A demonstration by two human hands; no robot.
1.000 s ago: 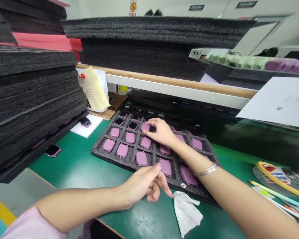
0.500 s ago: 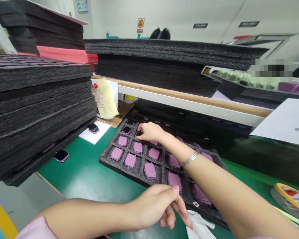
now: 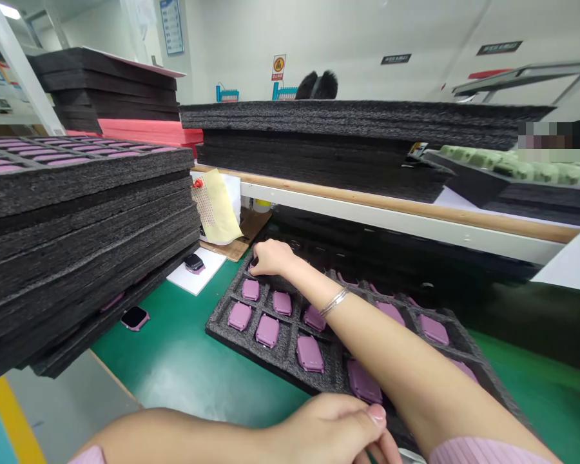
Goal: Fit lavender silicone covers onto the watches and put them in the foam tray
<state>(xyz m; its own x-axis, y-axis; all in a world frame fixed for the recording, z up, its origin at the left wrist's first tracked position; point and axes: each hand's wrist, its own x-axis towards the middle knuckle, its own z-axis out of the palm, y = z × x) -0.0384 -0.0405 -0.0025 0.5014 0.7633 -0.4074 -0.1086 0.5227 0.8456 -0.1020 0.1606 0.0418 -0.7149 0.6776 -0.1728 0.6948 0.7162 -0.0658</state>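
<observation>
A black foam tray (image 3: 222, 330) lies on the green bench with several purple watch bodies (image 3: 267, 330) face down in its pockets. My right hand (image 3: 269, 258) reaches across to the tray's far left corner, fingers curled down onto a watch body there; what sits under them is mostly hidden. A silver bracelet (image 3: 333, 301) circles that wrist. My left hand (image 3: 336, 433) rests at the bottom edge near the tray's front rim, fingers loosely curled, the tips cut off by the picture's edge.
A tall stack of black foam trays (image 3: 77, 225) stands at left, its top tray holding purple pieces. More foam stacks (image 3: 343, 138) fill the shelf above. Two loose watch bodies, one (image 3: 134, 318) on the bench and one (image 3: 194, 262) on white paper, lie left of the tray.
My right hand has moved farther along the tray toward its far left corner. The view has tilted up, so my left hand and the white cloth have slid toward the bottom edge.
</observation>
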